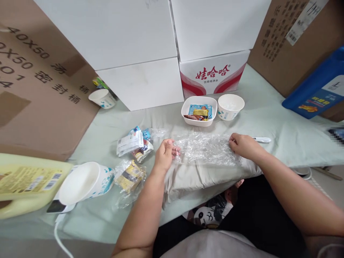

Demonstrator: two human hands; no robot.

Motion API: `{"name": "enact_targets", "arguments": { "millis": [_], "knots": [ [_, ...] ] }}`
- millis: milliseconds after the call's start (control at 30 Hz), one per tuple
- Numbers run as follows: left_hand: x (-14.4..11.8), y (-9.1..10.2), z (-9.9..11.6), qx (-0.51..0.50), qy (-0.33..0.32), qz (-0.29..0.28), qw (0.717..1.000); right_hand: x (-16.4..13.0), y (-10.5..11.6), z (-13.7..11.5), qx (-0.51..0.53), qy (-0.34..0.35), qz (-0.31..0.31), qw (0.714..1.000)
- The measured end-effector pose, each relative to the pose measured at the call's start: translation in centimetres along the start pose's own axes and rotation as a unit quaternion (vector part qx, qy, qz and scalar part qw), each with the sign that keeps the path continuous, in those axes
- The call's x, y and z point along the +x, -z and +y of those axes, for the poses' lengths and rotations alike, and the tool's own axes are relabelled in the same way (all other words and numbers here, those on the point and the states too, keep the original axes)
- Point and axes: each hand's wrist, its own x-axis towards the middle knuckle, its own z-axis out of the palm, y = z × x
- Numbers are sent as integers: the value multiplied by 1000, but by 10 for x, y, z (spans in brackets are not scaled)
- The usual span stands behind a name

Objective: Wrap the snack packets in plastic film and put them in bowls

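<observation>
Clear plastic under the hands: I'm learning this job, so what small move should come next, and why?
I'd probably ease the right hand gently outward to smooth the clear plastic: it looks crumpled between the hands, with the right hand's fingers closed at one end and the left hand at the other.

Stacked white boxes [139, 82] line the back of the pale green, cloth-covered desk [292, 139], with a large brown carton [40, 75] at either side. Soft light falls over everything; greyish floor [337, 190] shows at lower right.
</observation>
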Motion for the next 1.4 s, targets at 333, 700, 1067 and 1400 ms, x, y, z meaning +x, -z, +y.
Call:
{"name": "enact_targets", "arguments": {
  "millis": [333,700,1067,1400],
  "knots": [
    [-6,10,6,148,21,-82,985,3,-8,1,-60,1,29,998],
    [-22,18,33,325,-3,-165,931,3,-10,-3,-91,-1,25,996],
    [-8,-6,23,497,-33,40,866,4,-12,-2,-93,-6,26,995],
    [-26,-13,21,354,-366,-42,860,5,-12,-2,-83,-4,25,996]
  ]
}}
